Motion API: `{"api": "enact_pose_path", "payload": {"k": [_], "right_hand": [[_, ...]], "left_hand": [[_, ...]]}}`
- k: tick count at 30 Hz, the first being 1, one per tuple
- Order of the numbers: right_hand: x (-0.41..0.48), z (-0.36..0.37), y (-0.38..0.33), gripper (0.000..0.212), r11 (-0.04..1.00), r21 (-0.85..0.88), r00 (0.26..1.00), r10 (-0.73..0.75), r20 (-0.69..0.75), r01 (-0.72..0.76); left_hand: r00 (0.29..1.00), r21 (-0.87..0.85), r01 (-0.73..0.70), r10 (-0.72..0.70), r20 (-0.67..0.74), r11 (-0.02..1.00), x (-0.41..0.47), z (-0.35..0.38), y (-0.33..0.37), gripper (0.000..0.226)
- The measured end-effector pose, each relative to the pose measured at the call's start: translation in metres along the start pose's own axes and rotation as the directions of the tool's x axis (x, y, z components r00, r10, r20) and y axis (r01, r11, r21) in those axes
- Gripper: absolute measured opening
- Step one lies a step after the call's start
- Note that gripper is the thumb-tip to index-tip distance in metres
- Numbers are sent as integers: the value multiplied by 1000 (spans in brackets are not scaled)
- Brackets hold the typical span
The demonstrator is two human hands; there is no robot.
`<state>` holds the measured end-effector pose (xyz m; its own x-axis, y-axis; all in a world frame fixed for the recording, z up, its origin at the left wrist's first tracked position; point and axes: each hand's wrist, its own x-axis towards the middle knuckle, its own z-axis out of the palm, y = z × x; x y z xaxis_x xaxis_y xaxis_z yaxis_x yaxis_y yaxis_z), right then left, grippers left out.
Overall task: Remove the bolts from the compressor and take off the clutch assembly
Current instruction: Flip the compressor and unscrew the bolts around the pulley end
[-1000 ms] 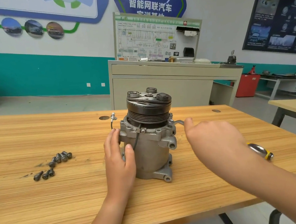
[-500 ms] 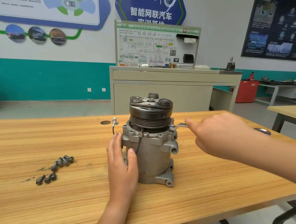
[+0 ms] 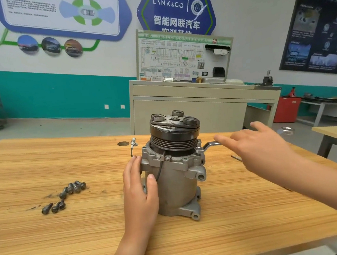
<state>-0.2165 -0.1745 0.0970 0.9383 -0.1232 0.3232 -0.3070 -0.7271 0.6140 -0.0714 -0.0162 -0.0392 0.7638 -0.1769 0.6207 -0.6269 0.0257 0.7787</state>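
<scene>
Standing upright at the middle of the wooden table, the compressor is steadied by the left hand, wrapped partway round its body. The clutch assembly is seated on top, not yet lifted. The right hand, closed around the wrench half a second ago, is now seen opened, fingers spread, only touching the handle. The tool remains engaged at a flange bolt; repositioning for another stroke is judged likely. Loose bolts lie well left.
</scene>
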Motion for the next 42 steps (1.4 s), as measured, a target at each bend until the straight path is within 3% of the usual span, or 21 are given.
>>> {"api": "enact_pose_path", "payload": {"k": [2, 5, 8, 11, 14, 16, 19, 22, 23, 26, 31, 38, 42], "right_hand": [[2, 16, 6, 65, 999, 51, 981, 2, -193, 8], [12, 44, 8, 50, 987, 156, 879, 33, -475, 48], [33, 55, 3, 32, 974, 207, 800, 50, -598, 94], [53, 61, -3, 24, 967, 237, 775, 77, -628, 96], [65, 64, -14, 25, 960, 270, 805, 102, -585, 75], [65, 63, -21, 24, 916, 398, 841, 178, -511, 48], [51, 57, -26, 26, 711, 694, 835, 446, -322, -112], [23, 47, -29, 33, 503, 859, 788, 566, -243, -97], [11, 42, -30, 33, 504, 859, 791, 560, -246, -89], [-19, 29, -31, 37, 670, 730, 867, 436, -239, -136], [-36, 11, -32, 45, 833, 485, 947, 321, -31, -266], [-27, 0, -32, 43, 892, 353, 956, 292, 30, -283], [-24, -9, -33, 42, 922, 277, 962, 272, 36, -271]], "left_hand": [[1000, -8, -1, 1, -2, 1000, 0, 0, 0, 47], [1000, 6, -1, 1, -6, 1000, 0, 1, -3, 46], [1000, 24, -5, 5, -4, 1000, 0, 0, -3, 44], [1000, 18, -7, 7, 0, 1000, -1, 0, -1, 52], [1000, 20, -5, 5, -2, 1000, -1, -1, -1, 51], [1000, 25, -2, 2, 5, 1000, -1, -1, -1, 44], [1000, 31, 11, -11, 13, 999, -2, -1, -1, 47], [1000, 40, -6, 6, -2, 999, -1, 0, -2, 48], [1000, 38, -10, 10, -6, 999, -1, 0, -2, 50], [1000, 29, -21, 21, -6, 999, 0, 1, -3, 46], [1000, 24, -24, 24, -2, 999, 0, 0, -3, 49], [1000, 15, -10, 10, 5, 1000, -1, -1, 0, 54], [1000, 24, -23, 23, 1, 999, -1, -1, -1, 46]]}}
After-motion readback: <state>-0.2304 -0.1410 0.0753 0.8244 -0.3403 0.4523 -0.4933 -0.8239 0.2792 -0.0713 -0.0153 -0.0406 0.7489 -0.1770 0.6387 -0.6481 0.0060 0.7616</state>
